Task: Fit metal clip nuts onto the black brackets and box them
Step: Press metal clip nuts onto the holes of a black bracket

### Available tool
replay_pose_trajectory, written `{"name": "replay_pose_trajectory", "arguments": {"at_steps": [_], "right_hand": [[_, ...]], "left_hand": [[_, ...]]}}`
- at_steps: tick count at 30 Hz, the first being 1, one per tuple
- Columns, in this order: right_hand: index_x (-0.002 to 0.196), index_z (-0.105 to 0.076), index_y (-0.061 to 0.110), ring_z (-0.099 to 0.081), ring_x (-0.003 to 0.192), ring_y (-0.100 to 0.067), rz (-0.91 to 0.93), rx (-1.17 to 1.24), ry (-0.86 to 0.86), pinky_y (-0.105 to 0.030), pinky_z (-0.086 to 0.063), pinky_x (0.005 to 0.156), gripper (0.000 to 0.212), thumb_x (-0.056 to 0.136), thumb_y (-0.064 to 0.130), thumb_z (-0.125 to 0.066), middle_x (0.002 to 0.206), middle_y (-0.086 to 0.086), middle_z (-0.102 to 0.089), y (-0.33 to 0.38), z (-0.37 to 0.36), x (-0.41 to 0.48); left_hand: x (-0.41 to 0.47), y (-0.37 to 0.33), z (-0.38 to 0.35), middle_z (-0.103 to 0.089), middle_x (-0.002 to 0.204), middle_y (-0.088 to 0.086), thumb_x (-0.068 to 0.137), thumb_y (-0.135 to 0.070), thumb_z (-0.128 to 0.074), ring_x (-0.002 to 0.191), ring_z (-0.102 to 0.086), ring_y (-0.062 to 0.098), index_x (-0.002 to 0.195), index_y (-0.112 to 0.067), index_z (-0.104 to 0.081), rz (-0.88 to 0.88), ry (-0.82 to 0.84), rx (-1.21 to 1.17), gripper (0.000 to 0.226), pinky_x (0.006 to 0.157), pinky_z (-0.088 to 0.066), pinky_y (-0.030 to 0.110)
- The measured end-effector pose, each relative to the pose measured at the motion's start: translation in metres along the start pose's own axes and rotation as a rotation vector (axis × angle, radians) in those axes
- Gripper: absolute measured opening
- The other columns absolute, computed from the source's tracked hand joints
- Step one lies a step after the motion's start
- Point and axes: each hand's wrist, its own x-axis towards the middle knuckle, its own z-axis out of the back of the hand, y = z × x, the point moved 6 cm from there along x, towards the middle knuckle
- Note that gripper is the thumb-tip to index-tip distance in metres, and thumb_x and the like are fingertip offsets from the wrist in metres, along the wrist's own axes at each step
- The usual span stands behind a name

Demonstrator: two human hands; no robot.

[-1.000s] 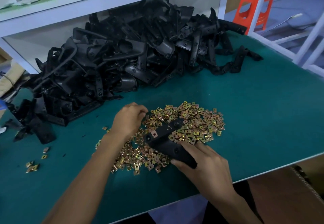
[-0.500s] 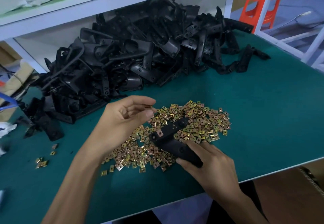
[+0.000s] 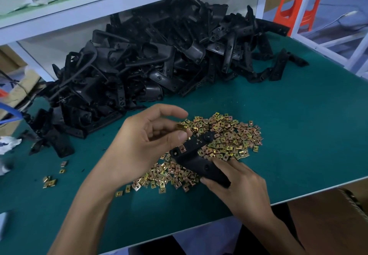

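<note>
My right hand (image 3: 237,183) grips a black bracket (image 3: 196,155) by its lower end and holds it tilted over a heap of brass-coloured clip nuts (image 3: 225,137) on the green table (image 3: 298,127). One clip nut (image 3: 182,149) sits on the bracket near its upper end. My left hand (image 3: 147,141) is raised just left of the bracket and pinches a single clip nut (image 3: 181,127) between thumb and fingers. A big pile of black brackets (image 3: 151,59) lies at the back of the table.
A few stray clip nuts (image 3: 50,182) lie at the left. A white shelf frame (image 3: 127,1) runs above the bracket pile. An orange stool (image 3: 294,7) stands at the back right. A brown cardboard box (image 3: 326,221) sits below the table's front right edge.
My left hand lifted off the nut heap with one clip nut pinched and turned palm up beside the bracket. The right hand kept the bracket in place.
</note>
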Motion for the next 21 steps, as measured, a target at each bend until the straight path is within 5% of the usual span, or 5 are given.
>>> {"name": "replay_pose_trajectory", "arguments": {"at_steps": [5,16,21], "right_hand": [[0.116,-0.072,0.032,-0.063,0.074,-0.014,0.002,0.009,-0.004,-0.026,-0.042,0.053,0.047,0.076,0.057,-0.082,0.084,0.014,-0.066,0.0,-0.001,0.0],[0.116,-0.072,0.033,-0.063,0.076,-0.013,0.006,0.012,-0.003,-0.025,-0.04,0.054,0.046,0.077,0.056,-0.082,0.087,0.015,-0.066,0.0,-0.001,0.0],[0.115,-0.073,0.031,-0.063,0.073,-0.015,0.026,-0.005,-0.004,-0.027,-0.041,0.051,0.048,0.075,0.054,-0.085,0.084,0.013,-0.065,0.002,-0.001,0.001]], "left_hand": [[-0.001,-0.005,-0.001,-0.079,0.09,0.002,0.077,-0.027,-0.076,0.089,-0.077,0.021,0.096,-0.031,-0.072,-0.021,0.007,-0.025,0.02,0.085,-0.059,0.039],[-0.002,-0.013,0.001,-0.079,0.095,0.002,0.084,-0.028,-0.081,0.09,-0.077,0.021,0.102,-0.029,-0.075,-0.134,0.039,-0.023,0.019,0.082,-0.061,0.027],[0.013,0.017,-0.004,-0.077,0.097,-0.002,0.091,-0.031,-0.072,0.092,-0.072,0.024,0.109,-0.043,-0.075,-0.066,-0.039,0.104,0.021,0.085,-0.059,0.039]]}}
